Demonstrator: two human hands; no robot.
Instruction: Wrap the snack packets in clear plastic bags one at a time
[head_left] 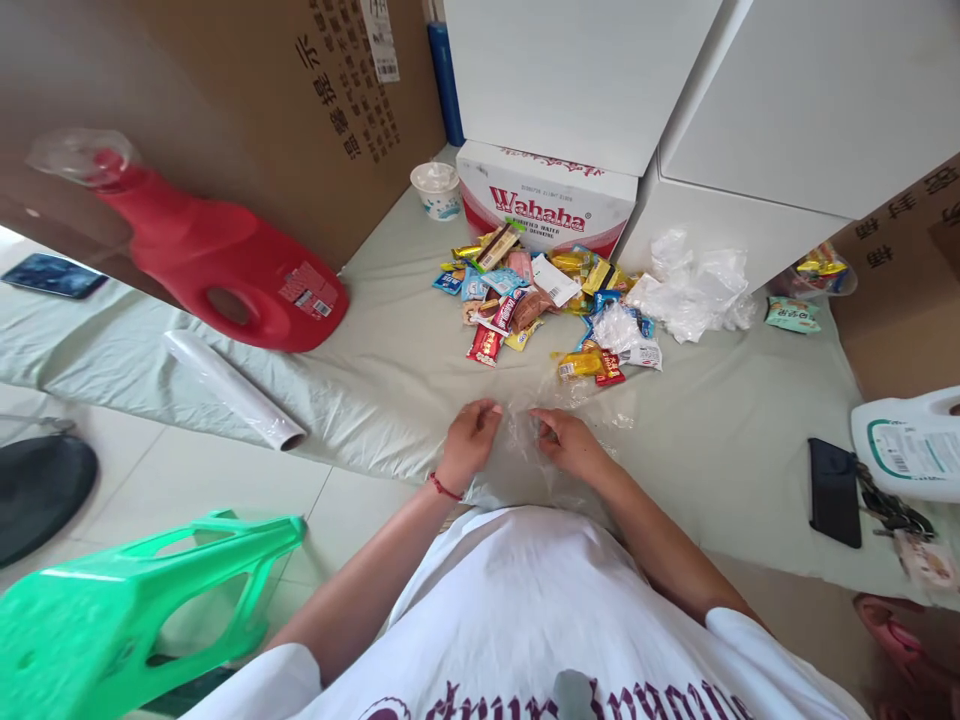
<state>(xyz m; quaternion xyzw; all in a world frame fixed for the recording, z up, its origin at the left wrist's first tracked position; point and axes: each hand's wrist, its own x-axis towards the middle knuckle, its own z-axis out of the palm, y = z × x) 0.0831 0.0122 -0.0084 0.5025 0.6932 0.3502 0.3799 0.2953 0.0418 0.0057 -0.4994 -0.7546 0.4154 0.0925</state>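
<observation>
Crumpled, clear, thin plastic bag [517,425] lay just below frame centre on the pale green cloth [712,430] | left hand [471,437]: fingers narrow, grip on film untellable; right hand [568,440]: fingers pinched film | thin film called for light, opposed pinches, gentle parting | mouth direction unclear; no definite long axis, spread mostly rightward

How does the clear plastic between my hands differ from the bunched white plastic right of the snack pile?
The clear plastic shows the cloth through it, while the bunched plastic looks whiter and cloudier. The clear plastic spreads low; the bunched plastic is heaped up. The clear plastic is at your left hand and right hand, the bunched plastic farther away. Both look thin and crinkled.
</observation>
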